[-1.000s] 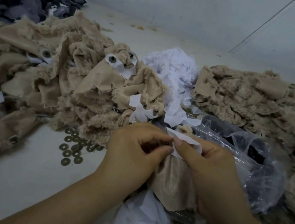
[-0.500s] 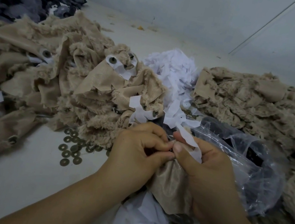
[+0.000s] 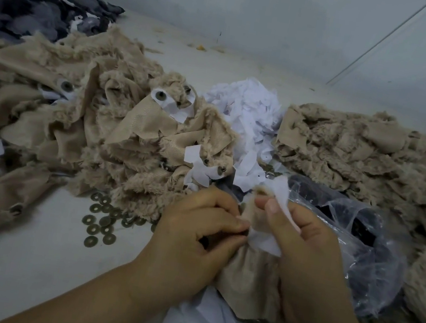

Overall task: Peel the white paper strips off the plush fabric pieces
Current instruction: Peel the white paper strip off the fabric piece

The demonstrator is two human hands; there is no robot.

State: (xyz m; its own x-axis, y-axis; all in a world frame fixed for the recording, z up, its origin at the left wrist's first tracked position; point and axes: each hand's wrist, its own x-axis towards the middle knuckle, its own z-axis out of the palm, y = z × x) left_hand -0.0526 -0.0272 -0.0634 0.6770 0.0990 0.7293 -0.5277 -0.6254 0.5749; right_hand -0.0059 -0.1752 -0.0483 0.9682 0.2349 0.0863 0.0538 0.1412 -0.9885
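Pinching w/ both hands: your right hand [image 3: 312,253] has thumb and fingers clamped on the white paper strip [image 3: 268,238], which runs up past your thumb to a loose end above it, while your left hand [image 3: 192,240] curls its fingertips onto the beige plush fabric piece [image 3: 248,278] right where strip meets cloth. That piece hangs between your hands, near centre, woven backing facing you, fuzzy edge poking up by the right thumb.

Risks from here:
- Paper looks thin, so a fast or sideways yank could tear it and leave a scrap stuck at the attach point, which is hidden under your left fingertips. Can't tell how much is still bonded.
- If the left pinch sits too far from the peel line, the fabric prob stretches or slides instead of letting the strip go.
- Clear crinkled plastic bag [image 3: 356,243] sits just beside your right hand, dark contents inside; a wide pull to the right could snag or drag it.
- Round bronze-coloured washers [image 3: 102,220] lie scattered near left of your left hand, more at near right under the wrist; dropping the piece there means fishing it out.
- Freed strip should go to the white paper scrap heap [image 3: 246,110] at far centre, not onto the tan plush pile with strips still on [image 3: 137,131] at left, or onto the tan plush pile without visible strips [image 3: 363,159] at right, else done and undone pieces get confused
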